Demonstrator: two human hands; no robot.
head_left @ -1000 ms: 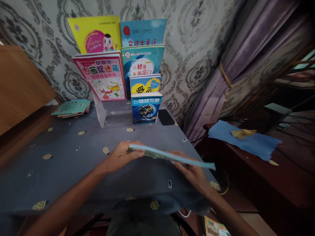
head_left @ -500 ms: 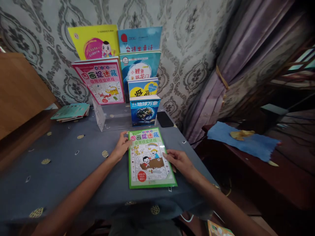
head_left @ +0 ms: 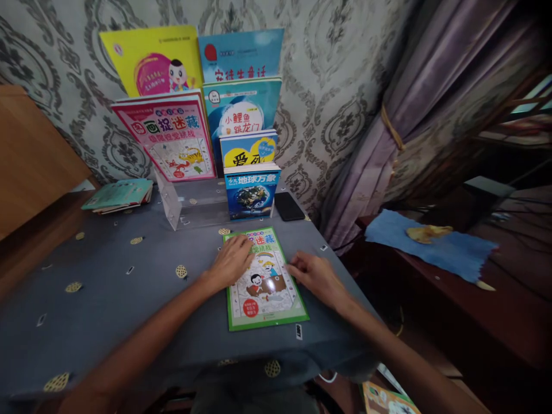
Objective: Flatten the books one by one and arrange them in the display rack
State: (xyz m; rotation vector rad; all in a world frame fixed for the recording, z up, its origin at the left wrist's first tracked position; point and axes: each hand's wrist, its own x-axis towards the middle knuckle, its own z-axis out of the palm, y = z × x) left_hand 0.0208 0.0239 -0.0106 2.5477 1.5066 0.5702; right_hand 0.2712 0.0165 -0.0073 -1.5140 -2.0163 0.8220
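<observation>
A green-bordered picture book point(head_left: 267, 299) lies flat on the cloth-covered table in front of me, its cover up. My left hand point(head_left: 233, 259) rests on the upper left of the cover, fingers stretched forward and hiding part of the title. At the book's right edge, my right hand point(head_left: 317, 279) has its fingers curled in, with the thumb tip by the cover's edge. Whether a page or the cover is between those fingertips cannot be made out.
Behind stands a clear rack point(head_left: 168, 201) with a pink book point(head_left: 172, 138), a yellow book point(head_left: 150, 57) and several blue ones. A black phone point(head_left: 288, 207) lies right of it. Stacked booklets point(head_left: 118, 195) lie left. A blue cloth point(head_left: 426, 244) covers part of a dark red surface.
My left hand has moved from the book's left edge onto its cover. My right hand's fingers have curled in at the right edge. The view has shifted slightly.
</observation>
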